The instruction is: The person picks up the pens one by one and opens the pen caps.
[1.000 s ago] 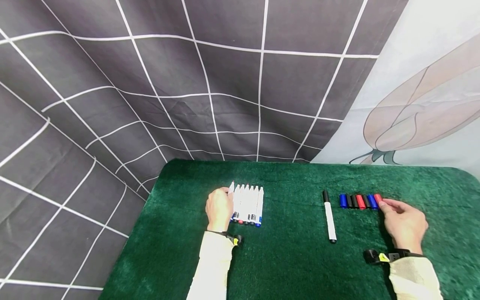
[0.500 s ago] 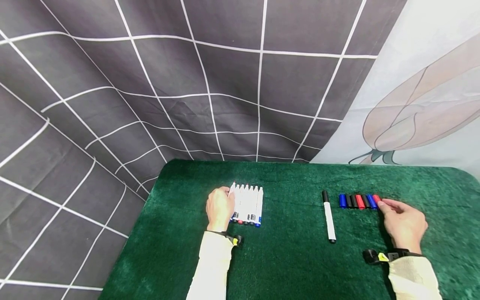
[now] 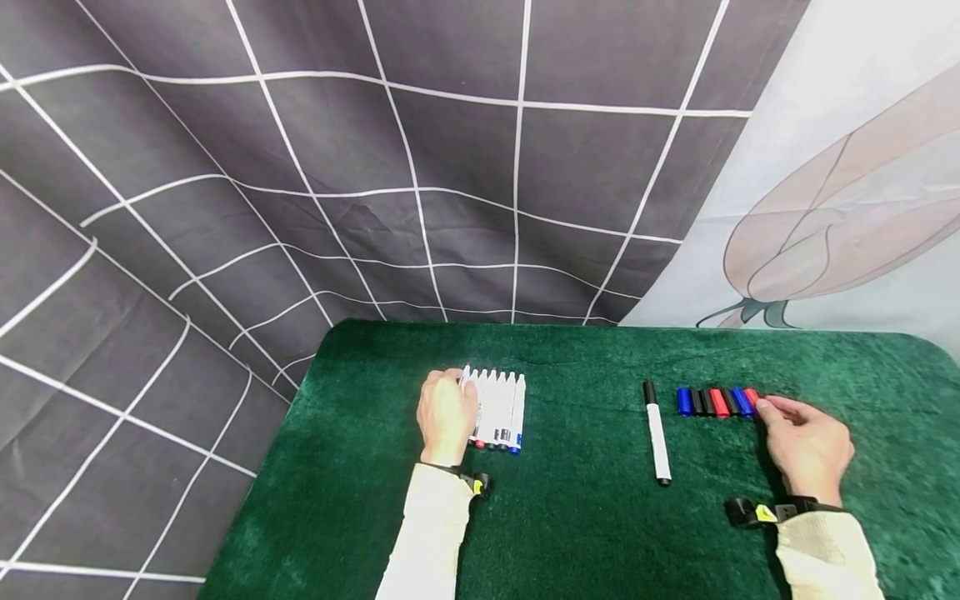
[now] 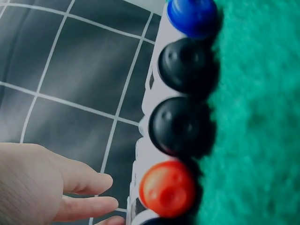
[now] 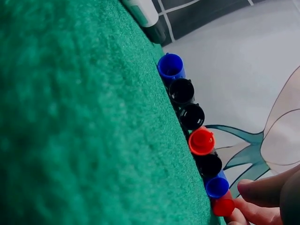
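Several white capless markers [image 3: 498, 408] lie side by side on the green cloth, tips pointing away. My left hand [image 3: 446, 417] is at their left end and covers part of the leftmost ones in the head view. In the left wrist view its fingers [image 4: 91, 206] are extended beside the row, near the red end plug [image 4: 167, 189]. A row of blue, black and red marker caps [image 3: 718, 402] lies to the right. My right hand [image 3: 810, 446] has its fingertips against the side of the red cap [image 5: 223, 206] at the right end, with the thumb close by.
One capped black marker [image 3: 657, 437] lies alone between the two rows, closer to the caps. Grey gridded fabric [image 3: 450, 150] hangs behind and to the left of the green-covered table [image 3: 570, 533]. A pale printed curtain [image 3: 847, 208] hangs at the back right.
My left hand has shifted slightly right, over the leftmost markers, hiding more of their lower ends. The right hand and the caps look unchanged.
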A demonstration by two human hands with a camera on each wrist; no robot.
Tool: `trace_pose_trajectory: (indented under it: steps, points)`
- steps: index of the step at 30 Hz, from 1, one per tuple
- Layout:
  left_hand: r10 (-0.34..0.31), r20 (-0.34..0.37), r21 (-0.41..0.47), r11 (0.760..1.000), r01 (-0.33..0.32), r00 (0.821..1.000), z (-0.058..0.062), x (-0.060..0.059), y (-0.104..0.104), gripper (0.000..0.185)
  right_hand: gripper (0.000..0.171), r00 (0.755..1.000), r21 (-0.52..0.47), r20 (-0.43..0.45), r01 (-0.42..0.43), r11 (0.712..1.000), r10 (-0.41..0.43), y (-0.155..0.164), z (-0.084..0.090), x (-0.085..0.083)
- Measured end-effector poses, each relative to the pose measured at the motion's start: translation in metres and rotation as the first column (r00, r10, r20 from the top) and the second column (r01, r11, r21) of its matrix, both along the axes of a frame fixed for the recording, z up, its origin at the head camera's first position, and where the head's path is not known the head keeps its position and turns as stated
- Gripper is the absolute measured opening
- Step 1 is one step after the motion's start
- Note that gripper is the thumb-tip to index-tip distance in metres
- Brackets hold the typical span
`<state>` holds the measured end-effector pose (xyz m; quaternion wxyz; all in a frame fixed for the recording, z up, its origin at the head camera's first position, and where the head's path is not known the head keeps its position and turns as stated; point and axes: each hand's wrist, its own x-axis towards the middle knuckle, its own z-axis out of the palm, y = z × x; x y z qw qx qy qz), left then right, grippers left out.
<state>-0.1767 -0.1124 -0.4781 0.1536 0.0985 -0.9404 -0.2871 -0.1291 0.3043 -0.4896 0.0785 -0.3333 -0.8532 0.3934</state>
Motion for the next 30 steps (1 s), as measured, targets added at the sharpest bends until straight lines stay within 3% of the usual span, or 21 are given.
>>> trace_pose_trajectory:
  steps: [6, 11, 16, 20, 24, 26, 30]
  points:
    - [-0.011, -0.046, -0.019, 1.000, 0.010, 0.999, 0.003, 0.003, 0.011, 0.023, 0.050, 1.000, -0.005, 0.005, 0.011, 1.000, -0.011, -0.007, 0.004, -0.001]
    - [-0.085, -0.122, -0.108, 0.992, 0.072, 0.989, 0.008, 0.008, 0.028, 0.021, 0.047, 1.000, 0.031, -0.024, -0.002, 1.000, 0.003, -0.017, 0.010, -0.001]
    - [-0.182, -0.169, -0.168, 0.974, 0.154, 0.969, 0.009, 0.013, 0.049, 0.022, 0.041, 0.996, 0.064, -0.088, -0.017, 0.998, 0.023, -0.027, 0.017, -0.001]
    - [-0.295, -0.190, -0.213, 0.944, 0.254, 0.937, 0.005, 0.019, 0.066, 0.024, 0.036, 0.989, 0.077, -0.145, -0.019, 0.997, 0.030, -0.036, 0.023, 0.001]
    - [-0.441, -0.130, -0.286, 0.874, 0.392, 0.888, 0.002, 0.029, 0.082, 0.030, 0.033, 0.982, 0.080, -0.186, -0.025, 0.996, 0.040, -0.047, 0.029, 0.002]
    - [-0.517, -0.073, -0.328, 0.820, 0.469, 0.853, 0.001, 0.034, 0.089, 0.034, 0.031, 0.977, 0.086, -0.207, -0.033, 0.996, 0.050, -0.052, 0.032, 0.002]
    - [-0.644, 0.039, -0.411, 0.687, 0.600, 0.764, 0.000, 0.042, 0.099, 0.041, 0.028, 0.966, 0.103, -0.246, -0.051, 0.993, 0.076, -0.061, 0.034, 0.003]
